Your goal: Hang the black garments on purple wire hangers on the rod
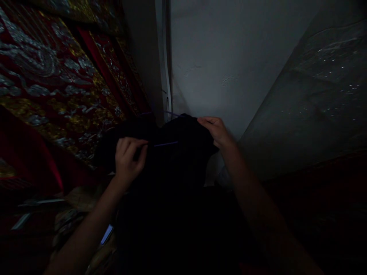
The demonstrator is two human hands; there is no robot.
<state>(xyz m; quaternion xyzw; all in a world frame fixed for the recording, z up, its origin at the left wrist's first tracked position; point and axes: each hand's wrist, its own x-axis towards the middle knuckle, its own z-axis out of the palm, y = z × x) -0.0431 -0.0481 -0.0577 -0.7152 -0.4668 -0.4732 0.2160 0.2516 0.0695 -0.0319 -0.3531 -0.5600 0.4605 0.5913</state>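
Observation:
A black cloth garment [177, 168] hangs in front of me, its folds mostly lost in the dark. My right hand [216, 131] pinches its upper right edge between thumb and fingertips. On the left, my left hand [129, 156] is closed with bent fingers on the dark cloth, near one end of a thin purple strip [165, 144]. A second thin purple line [174, 114] shows at the garment's top; whether the two are one piece I cannot tell.
Red cloth with gold and silver embroidery [57, 72] covers the left side. A pale wall [223, 57] with a vertical pipe or cable [167, 61] stands ahead. Glossy plastic sheeting [327, 88] is at right. A lit phone-like screen [107, 234] and clutter lie lower left.

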